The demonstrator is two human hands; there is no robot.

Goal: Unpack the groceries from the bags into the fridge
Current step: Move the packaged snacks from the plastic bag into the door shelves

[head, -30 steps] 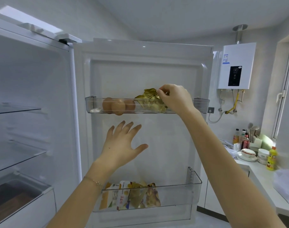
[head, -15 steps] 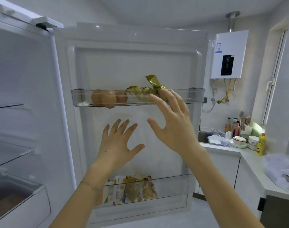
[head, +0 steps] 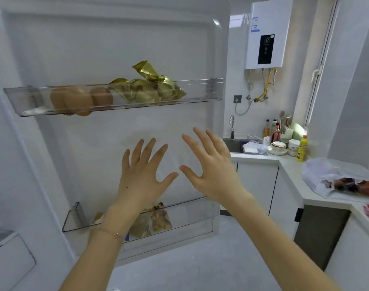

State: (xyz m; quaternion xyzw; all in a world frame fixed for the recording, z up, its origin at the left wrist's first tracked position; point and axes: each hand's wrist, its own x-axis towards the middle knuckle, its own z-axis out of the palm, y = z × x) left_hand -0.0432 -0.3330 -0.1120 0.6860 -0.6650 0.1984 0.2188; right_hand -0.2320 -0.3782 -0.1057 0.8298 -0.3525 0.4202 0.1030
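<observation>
Above our left hand (head: 141, 175) we see the upper door shelf (head: 200, 94), which holds brown eggs (head: 78, 100) and, just beside them, a crumpled gold packet (head: 150, 89). Below both hands, the lower door shelf (head: 192, 213) carries snack packets (head: 158, 220). Off to the side of our right hand (head: 210, 171), the tabletop (head: 292, 164) bears bowls (head: 279, 147), a yellow bottle (head: 301, 150) and a white plastic bag (head: 334, 175).

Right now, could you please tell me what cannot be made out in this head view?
Snack packets, lower door bin: partly behind the wrist of the left hand, print blurred.
Plastic bag on the counter: contents blurred, cut by the right edge.
Water heater label: too small to read.
Fridge interior: cut by the left edge.
</observation>
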